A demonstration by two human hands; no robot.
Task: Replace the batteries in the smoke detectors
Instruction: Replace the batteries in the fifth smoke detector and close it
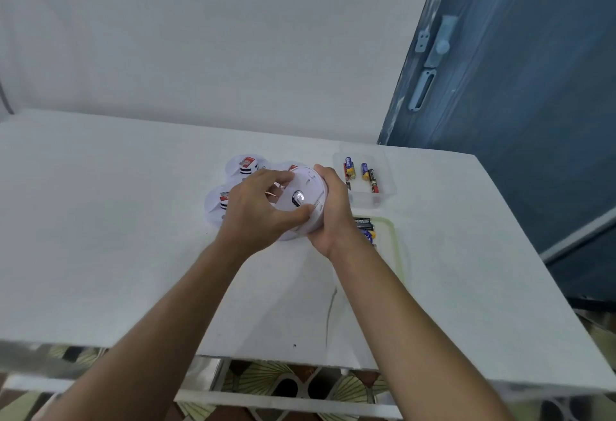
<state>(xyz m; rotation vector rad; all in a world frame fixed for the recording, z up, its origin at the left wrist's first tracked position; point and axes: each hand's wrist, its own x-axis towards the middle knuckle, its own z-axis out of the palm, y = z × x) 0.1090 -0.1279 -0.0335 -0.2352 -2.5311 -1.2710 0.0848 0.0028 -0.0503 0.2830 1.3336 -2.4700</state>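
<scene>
The smoke detector (301, 202) we held tilted just above the table (133, 237), our left hand (253, 214) curled round one rim and our right hand (333, 210) wrapped round the other, probably so we could twist its base loose.

The smoke detector (305, 202) is smooth white plastic with a faint sheen, and a small glossy part at its centre catches the light. The worktop (116, 237) is matt white and slightly grainy. The batteries (350, 169) have glossy printed wrappers and lie in a clear plastic tub (386, 167). The door (516, 120) shows dull, streaky blue paint.
</scene>
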